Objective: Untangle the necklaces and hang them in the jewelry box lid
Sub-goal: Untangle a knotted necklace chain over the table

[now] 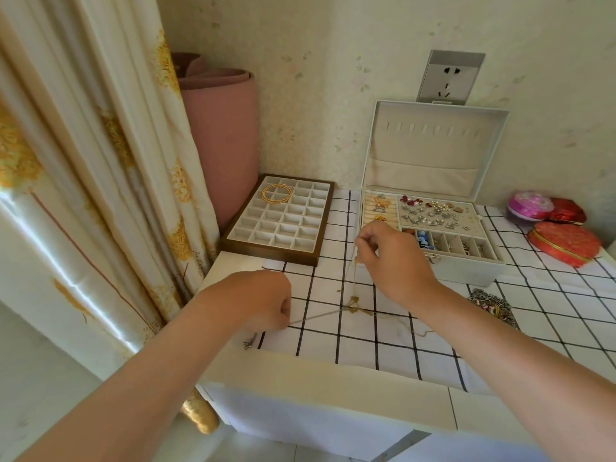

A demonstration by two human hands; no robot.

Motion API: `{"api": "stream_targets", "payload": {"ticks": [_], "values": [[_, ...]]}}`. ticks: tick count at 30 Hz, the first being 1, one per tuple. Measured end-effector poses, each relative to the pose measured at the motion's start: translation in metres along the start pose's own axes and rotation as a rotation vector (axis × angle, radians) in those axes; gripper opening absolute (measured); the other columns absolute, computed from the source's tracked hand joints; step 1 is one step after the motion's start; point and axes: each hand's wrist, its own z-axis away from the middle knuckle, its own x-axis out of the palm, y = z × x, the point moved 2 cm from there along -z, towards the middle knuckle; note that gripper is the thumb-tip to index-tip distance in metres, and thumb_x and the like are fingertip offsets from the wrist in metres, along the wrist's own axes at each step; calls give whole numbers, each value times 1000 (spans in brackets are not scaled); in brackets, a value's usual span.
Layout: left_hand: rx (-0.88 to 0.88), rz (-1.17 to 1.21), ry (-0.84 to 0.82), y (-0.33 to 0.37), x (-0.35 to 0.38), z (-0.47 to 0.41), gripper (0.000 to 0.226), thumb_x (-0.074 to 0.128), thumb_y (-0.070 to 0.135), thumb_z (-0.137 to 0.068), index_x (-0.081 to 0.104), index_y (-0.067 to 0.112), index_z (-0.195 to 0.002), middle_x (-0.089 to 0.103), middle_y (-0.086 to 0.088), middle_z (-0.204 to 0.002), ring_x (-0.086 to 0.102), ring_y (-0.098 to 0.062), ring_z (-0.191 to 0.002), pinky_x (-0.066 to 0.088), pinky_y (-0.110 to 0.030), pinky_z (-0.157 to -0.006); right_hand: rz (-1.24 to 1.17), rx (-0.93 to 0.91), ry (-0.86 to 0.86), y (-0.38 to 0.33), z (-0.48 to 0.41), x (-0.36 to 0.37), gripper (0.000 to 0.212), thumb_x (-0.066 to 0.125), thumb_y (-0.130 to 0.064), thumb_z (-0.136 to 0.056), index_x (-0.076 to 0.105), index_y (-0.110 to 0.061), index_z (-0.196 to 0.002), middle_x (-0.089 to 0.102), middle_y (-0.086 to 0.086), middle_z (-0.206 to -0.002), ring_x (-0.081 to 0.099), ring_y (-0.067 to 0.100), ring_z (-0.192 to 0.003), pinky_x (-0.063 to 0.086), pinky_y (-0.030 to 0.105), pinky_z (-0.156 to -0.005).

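Thin gold necklaces lie knotted together (354, 307) on the checked tablecloth. My left hand (263, 300) pinches one chain end low at the left and pulls it taut toward the knot. My right hand (390, 255) pinches another strand and lifts it above the knot, just in front of the jewelry box (466, 265). The box's lid (430, 145) stands upright against the wall, with a row of bare hooks near its top and a pocket below.
A compartment tray (246, 245) holding a gold bangle (276, 192) sits at the back left. A darker pile of chains (493, 305) lies at the right. Red and pink round boxes (563, 243) stand at the far right. A curtain and a pink roll fill the left.
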Motion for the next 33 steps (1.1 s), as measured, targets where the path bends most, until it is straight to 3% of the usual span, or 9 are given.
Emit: {"api": "stream_targets", "payload": {"ticks": [4, 7, 10, 15, 18, 20, 25, 28, 33], "values": [[-29, -19, 38, 5, -8, 2, 7, 61, 36, -88, 64, 32, -94, 63, 12, -98, 60, -12, -94, 48, -27, -75, -57, -44, -54, -5, -1, -1, 6, 53, -20, -101, 59, -18, -101, 65, -6, -88, 61, 3, -75, 53, 28, -67], [63, 297, 326, 18, -11, -13, 23, 66, 43, -89, 59, 34, -109, 61, 14, -102, 57, -6, -91, 50, -27, -81, -153, -14, -99, -12, -1, -1, 6, 50, -21, -103, 55, -22, -99, 64, -11, -89, 58, -4, -73, 40, 11, -64], [192, 705, 493, 33, -13, -27, 32, 68, 27, -92, 59, 26, -123, 64, 12, -111, 60, -3, -100, 51, -23, -90, -279, 49, -152, -17, 1, -2, 12, 47, -21, -104, 54, -23, -96, 65, -9, -81, 60, -3, -73, 45, 12, -67], [223, 1048, 365, 47, -15, -33, 19, 71, 18, -90, 68, 21, -109, 75, -3, -93, 70, -13, -87, 57, -30, -90, -440, 133, -128, -20, -1, -11, 14, 46, -18, -104, 57, -18, -95, 67, -3, -79, 65, 8, -76, 57, 33, -78], [202, 1084, 345, 46, -20, -31, 11, 62, 13, -93, 71, 17, -97, 65, 4, -69, 59, -8, -66, 53, -22, -74, -524, 194, -136, -20, -4, -17, 16, 44, -16, -105, 56, -12, -96, 65, 3, -69, 65, 24, -68, 60, 39, -79], [192, 1133, 328, 44, -25, -29, 16, 57, 11, -95, 70, 16, -90, 52, 6, -58, 49, -8, -60, 46, -19, -68, -601, 250, -158, -19, -5, -19, 17, 43, -16, -106, 55, -13, -94, 57, 0, -61, 59, 21, -59, 59, 41, -74], [239, 1534, 210, 32, -32, -24, 22, 43, 3, -97, 57, 9, -81, 28, -1, -54, 39, -18, -53, 55, -38, -86, -649, 323, -216, -11, -6, -22, 13, 54, -21, -102, 59, -16, -92, 44, -9, -58, 39, 10, -47, 38, 28, -51], [179, 1511, 188, 26, -33, -22, 21, 44, 4, -96, 56, 11, -80, 29, 0, -56, 33, -15, -51, 56, -35, -63, -460, 236, -234, -11, -8, -27, 7, 71, -24, -91, 64, -22, -91, 53, -2, -67, 48, 8, -55, 41, 27, -58], [145, 1227, 252, 18, -32, -22, 25, 48, 9, -95, 55, 12, -71, 40, 1, -59, 32, -12, -49, 22, -23, -46, -111, 100, -237, -5, -3, -33, 18, 76, -17, -84, 66, -32, -80, 64, -4, -74, 63, 13, -71, 57, 39, -78]]}}
